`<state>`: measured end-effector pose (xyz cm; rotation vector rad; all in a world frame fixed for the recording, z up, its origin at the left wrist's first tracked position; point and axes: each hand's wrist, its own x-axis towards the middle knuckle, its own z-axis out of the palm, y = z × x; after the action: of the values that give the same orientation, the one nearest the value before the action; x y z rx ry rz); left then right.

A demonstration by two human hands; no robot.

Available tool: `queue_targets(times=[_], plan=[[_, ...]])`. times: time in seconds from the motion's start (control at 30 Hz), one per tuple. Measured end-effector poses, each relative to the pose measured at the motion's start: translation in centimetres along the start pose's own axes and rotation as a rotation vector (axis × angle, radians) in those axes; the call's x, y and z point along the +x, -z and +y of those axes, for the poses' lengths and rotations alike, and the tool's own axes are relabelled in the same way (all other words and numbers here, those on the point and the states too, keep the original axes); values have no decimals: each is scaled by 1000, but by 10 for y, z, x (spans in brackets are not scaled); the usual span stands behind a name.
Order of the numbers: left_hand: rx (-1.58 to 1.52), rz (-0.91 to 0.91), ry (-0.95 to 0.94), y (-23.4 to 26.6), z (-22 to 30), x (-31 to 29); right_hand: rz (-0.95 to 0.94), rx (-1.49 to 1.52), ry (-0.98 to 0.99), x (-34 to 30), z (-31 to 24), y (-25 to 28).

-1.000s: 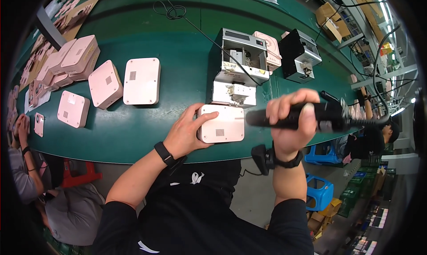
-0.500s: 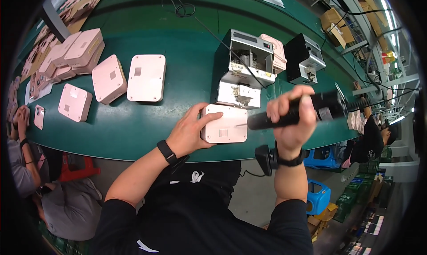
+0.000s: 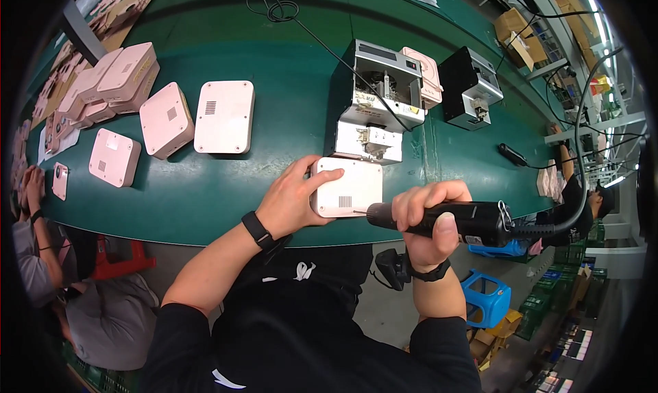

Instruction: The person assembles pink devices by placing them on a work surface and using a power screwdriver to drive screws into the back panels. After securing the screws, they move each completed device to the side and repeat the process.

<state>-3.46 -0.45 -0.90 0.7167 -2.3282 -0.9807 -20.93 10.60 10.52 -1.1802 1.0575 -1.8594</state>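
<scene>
Under the left hand (image 3: pixel 289 195) pinching its side, round-cornered, slotted pink box (image 3: pixel 356 180), right hand (image 3: pixel 425 243) tight around black screwdriver (image 3: pixel 483 218).

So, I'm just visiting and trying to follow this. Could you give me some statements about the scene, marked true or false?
1. The right hand grips a black screwdriver. True.
2. The left hand holds a second screwdriver. False: it holds a pink box.
3. The screwdriver's thin bit points towards the left. True.
4. The stool on the left side of the picture is blue. False: it is red.
5. A pile of pink boxes sits to the left of the nearer machine. True.
</scene>
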Motion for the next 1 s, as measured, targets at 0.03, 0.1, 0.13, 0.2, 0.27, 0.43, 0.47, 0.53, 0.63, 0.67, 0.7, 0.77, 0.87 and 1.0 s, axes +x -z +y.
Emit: queue_targets(times=[0.03, 0.1, 0.13, 0.2, 0.27, 0.43, 0.47, 0.53, 0.63, 0.67, 0.7, 0.77, 0.87, 1.0], plan=[[6, 4, 2, 0, 0, 0, -7, 10, 10, -1, 0, 0], [10, 8, 3, 0, 0, 1, -6, 1, 7, -2, 0, -2], [1, 12, 3, 0, 0, 1, -4, -6, 5, -3, -1, -3], [-16, 22, 2, -1, 1, 1, -3, -14, 5, -4, -1, -5], [-10, 20, 4, 0, 1, 0, -10, -38, 6, -5, -1, -6], [5, 5, 24, 2, 5, 0, 3, 9, 40, 16, -10, -1], [2, -8, 32, 3, 7, -1, 5, 10, 45, 24, -11, 2], [2, -17, 28, 3, 10, -2, 65, -2, 214, 49, -11, 9], [10, -21, 34, 3, 10, -1, 156, -104, 185, 81, -2, 12], [9, -22, 37, 2, 10, -1, 155, -103, 189, 87, -1, 13], [7, -24, 40, 2, 11, -1, 161, -128, 166, 92, 1, 13], [0, -27, 40, 0, 11, 1, 176, -183, 117, 97, 2, 15], [-4, -33, 56, 2, 9, -1, 128, -82, 46, 80, 4, 9], [-5, -13, 30, 3, 5, 0, -56, 95, 0, 44, -10, -16]])
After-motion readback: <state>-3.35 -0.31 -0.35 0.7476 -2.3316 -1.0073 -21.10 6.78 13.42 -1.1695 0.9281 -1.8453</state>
